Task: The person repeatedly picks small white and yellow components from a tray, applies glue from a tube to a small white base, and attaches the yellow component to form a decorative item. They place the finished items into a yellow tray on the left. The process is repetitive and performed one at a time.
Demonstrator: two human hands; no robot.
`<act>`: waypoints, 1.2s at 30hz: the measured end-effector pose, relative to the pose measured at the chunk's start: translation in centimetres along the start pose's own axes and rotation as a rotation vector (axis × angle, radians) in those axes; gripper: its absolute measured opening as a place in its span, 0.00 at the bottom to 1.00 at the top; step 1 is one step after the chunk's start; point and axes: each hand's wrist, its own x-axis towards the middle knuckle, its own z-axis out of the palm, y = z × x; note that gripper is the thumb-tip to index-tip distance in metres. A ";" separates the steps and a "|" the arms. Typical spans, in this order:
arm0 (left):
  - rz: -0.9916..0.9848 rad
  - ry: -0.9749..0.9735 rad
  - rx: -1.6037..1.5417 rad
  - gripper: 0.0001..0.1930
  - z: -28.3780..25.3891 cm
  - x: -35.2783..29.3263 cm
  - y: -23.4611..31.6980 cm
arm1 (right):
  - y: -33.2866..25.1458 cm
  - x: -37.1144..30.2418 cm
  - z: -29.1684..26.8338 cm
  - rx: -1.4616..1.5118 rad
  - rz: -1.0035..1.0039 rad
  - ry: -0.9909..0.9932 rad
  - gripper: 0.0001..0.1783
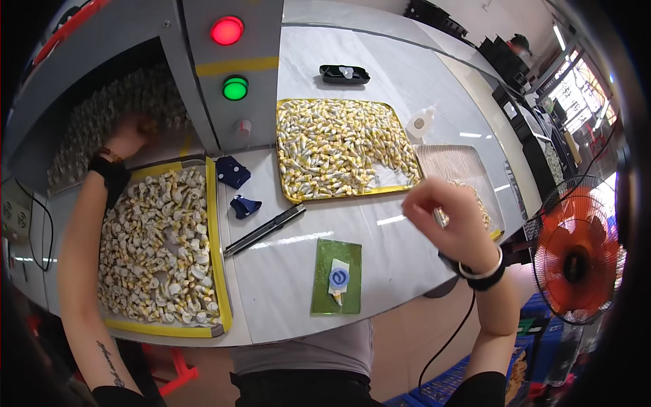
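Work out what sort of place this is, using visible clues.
Probably a factory or workshop: a yellow-edged tray heaped with similar small pieces, plus a grey machine with a control panel.

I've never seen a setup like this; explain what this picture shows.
There's no robot: a fisheye camera worn on a person's head looks down at their two bare hands, bending straight edges. The left hand reaches into a grey machine; it's too blurred to show any grip. The right hand, fingers curled, is raised near a pale tray; whether it holds anything is unclear. On the table lie a left tray and a middle tray, both yellow-edged and holding small pieces, plus a slim black tool and green plate.
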 end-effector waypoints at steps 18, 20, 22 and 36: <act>0.660 -0.448 -1.124 0.21 -5.8 -26.2 16.4 | -1.0 -3.5 6.4 -0.210 -0.297 -0.290 0.11; 0.469 -0.458 -1.510 0.11 -2.5 -27.4 21.1 | -1.3 -3.5 6.6 -0.277 -0.309 -0.307 0.12; 0.333 -0.554 -1.736 0.15 0.9 -27.9 24.2 | -1.1 -3.6 6.8 -0.321 -0.310 -0.321 0.12; -0.336 -1.183 -2.374 0.16 8.7 -28.0 29.6 | -4.7 -4.0 6.7 0.099 -0.276 0.026 0.08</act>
